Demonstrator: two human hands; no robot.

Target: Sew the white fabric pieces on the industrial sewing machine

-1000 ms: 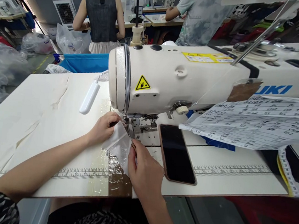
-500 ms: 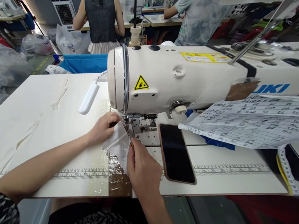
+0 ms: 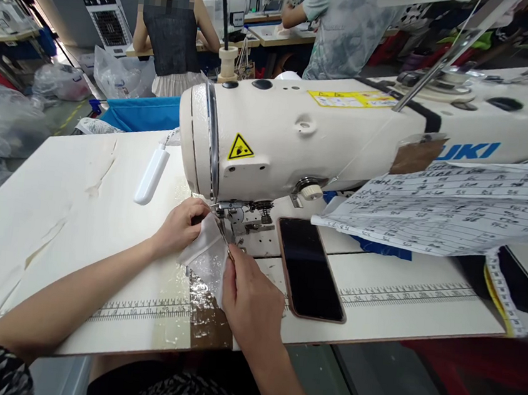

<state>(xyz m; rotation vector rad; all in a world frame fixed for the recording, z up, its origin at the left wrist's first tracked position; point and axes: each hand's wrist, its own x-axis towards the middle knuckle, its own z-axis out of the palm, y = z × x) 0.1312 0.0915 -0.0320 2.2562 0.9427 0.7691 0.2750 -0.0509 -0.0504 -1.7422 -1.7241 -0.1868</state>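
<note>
A piece of white fabric lies by the needle area of a white sewing machine. My left hand pinches its upper left edge, fingers closed close to the presser foot. My right hand is closed around slim metal tweezers, whose narrow end points up and left at the fabric beside the needle. The tool's tips are too small to make out clearly. The fabric's right edge runs down against the right hand's fingers.
A phone lies right of my right hand. Handwritten paper sheets hang over the machine bed, near a tape measure. A white plastic device lies on the table's left. Two people work at tables beyond.
The whole view has shifted slightly, with the machine now a little further left. Both hands keep their hold and hardly move relative to the fabric.
</note>
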